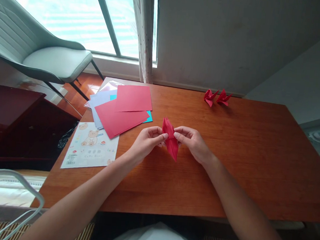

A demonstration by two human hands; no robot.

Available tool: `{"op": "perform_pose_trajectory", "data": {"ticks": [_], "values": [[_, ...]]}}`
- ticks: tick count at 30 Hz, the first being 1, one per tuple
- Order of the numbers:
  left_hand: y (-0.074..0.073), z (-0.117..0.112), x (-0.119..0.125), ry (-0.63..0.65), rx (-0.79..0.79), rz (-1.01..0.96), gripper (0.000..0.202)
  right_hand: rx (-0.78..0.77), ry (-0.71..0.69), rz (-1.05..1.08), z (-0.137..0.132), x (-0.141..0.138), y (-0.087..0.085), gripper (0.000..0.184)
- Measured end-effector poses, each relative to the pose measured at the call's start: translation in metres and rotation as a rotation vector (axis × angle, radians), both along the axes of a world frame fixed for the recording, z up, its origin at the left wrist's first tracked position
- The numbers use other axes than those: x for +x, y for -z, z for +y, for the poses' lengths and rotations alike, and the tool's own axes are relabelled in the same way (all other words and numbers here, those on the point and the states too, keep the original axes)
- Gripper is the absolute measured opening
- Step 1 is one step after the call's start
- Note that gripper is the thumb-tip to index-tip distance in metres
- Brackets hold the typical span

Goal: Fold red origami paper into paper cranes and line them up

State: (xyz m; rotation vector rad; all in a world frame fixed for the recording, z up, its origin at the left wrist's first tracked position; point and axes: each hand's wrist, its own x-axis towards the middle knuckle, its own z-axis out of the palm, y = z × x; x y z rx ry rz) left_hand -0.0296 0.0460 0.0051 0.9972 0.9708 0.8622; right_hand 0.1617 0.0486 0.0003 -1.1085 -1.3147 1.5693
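A folded piece of red origami paper (171,140) is held up over the table, narrow and pointed at both its upper and lower ends. My left hand (152,141) pinches its left side between thumb and fingers. From the right, my right hand (190,140) pinches the opposite edge in the same way. Some fingertips are hidden behind the paper. Farther back on the table stand two finished red paper cranes, a left crane (210,97) and a right crane (223,98), close beside each other.
Red paper sheets (134,98) lie overlapping at the left, with blue and pale lilac sheets under them. A white bear-printed sheet (91,148) lies nearer me. The wooden table (257,153) meets the wall behind. A pale chair (58,60) stands beyond its left edge.
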Motion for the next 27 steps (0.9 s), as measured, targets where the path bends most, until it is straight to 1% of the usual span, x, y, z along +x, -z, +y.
{"op": "perform_pose_trajectory", "data": {"ticks": [7,12,17,23,27], "values": [[-0.0036,-0.0011,0.0023,0.001,0.011,-0.016,0.033,-0.008,0.004,0.016,0.0007,-0.0011,0.0014,0.024],[-0.0045,-0.0016,0.0033,0.02,0.036,-0.004,0.032,-0.003,0.034,0.023,-0.0004,-0.0046,0.0053,0.025],[-0.0025,-0.0018,0.0033,0.011,0.034,0.014,0.034,0.057,0.02,-0.04,-0.0025,-0.0055,0.0086,0.024],[-0.001,-0.0014,0.0032,-0.02,0.043,0.049,0.036,0.159,0.027,-0.147,-0.0045,-0.0037,0.0036,0.028],[-0.0016,-0.0016,0.0022,-0.02,0.031,0.046,0.034,0.132,0.03,-0.105,-0.0044,-0.0058,0.0036,0.022]]}}
